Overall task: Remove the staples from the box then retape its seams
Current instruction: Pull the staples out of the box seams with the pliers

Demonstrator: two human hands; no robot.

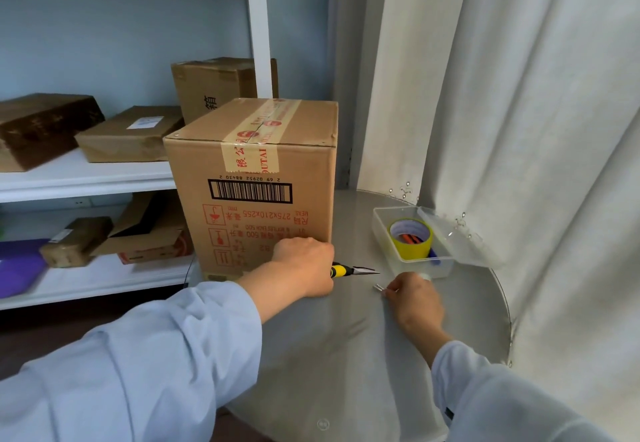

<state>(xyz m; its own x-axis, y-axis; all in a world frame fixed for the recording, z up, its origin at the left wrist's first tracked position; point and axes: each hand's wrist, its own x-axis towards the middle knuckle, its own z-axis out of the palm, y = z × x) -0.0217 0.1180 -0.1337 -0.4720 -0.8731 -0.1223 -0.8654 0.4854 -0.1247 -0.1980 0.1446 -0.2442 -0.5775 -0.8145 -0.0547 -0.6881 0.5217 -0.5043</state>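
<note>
The box (pixel 254 182) stood on the counter (pixel 346 337) at its left rear, with shelves (pixel 86 178) of parcels (pixel 130 133) behind and to its left. Right of the box sat an open tub (pixel 412 261) with a tape roll (pixel 411 238) in it, its lid (pixel 457 241) leaning off the right side. Before the box the left hand (pixel 304 267) held pliers (pixel 353 271) pointing right, and the right hand (pixel 414 299) lay on the counter just before the tub.

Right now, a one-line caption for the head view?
Left hand grips pliers beside the box; right hand pinches a staple on the table.
</note>
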